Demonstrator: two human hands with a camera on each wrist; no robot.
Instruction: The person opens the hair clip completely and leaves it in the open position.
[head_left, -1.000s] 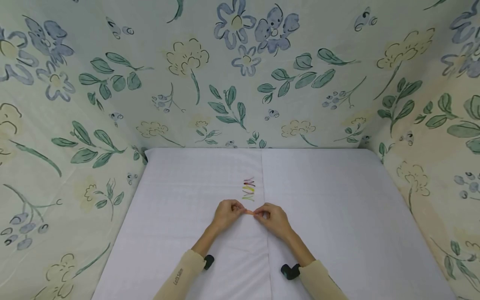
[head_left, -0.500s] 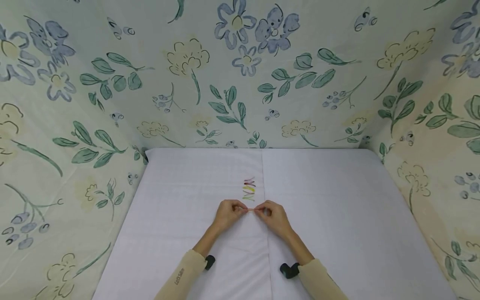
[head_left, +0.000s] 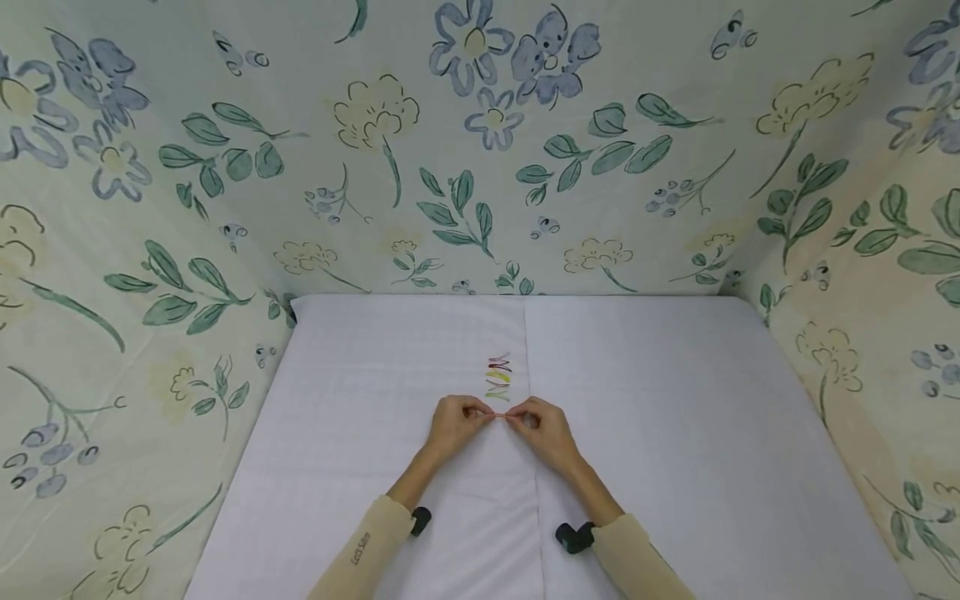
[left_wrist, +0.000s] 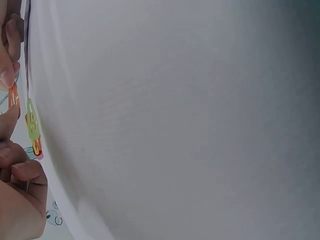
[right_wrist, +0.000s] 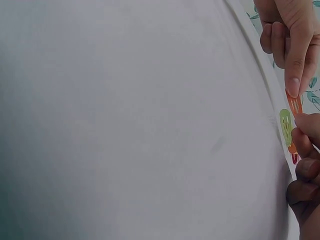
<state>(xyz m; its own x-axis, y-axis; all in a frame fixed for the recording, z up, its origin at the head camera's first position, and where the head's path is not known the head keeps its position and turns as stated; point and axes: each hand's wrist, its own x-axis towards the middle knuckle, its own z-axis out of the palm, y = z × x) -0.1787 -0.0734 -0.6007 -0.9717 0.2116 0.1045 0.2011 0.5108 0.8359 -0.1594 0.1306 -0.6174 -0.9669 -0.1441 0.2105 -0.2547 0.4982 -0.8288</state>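
An orange snap hair clip (head_left: 500, 415) is stretched between my two hands, held just above the white cloth. My left hand (head_left: 456, 427) pinches one end between thumb and forefinger, and my right hand (head_left: 547, 429) pinches the other. In the left wrist view the orange clip (left_wrist: 14, 100) shows its slotted face. Just beyond the fingers, a column of snap clips lies on the cloth: a green clip (head_left: 497, 396) nearest, then a yellow clip (head_left: 498, 377), a dark red clip (head_left: 498, 367) and a pink clip (head_left: 500, 357). Several look bent open in V shapes.
White cloth (head_left: 645, 433) covers the table, with a raised crease running front to back just right of the clips. Floral fabric (head_left: 480, 167) hangs behind and along both sides. Black wrist cameras (head_left: 575, 538) sit under the beige sleeves (head_left: 367, 546).
Both hands have moved slightly forward, toward the column of clips, carrying the orange clip. The clip has turned from showing more of its face to nearly edge-on in the head view.
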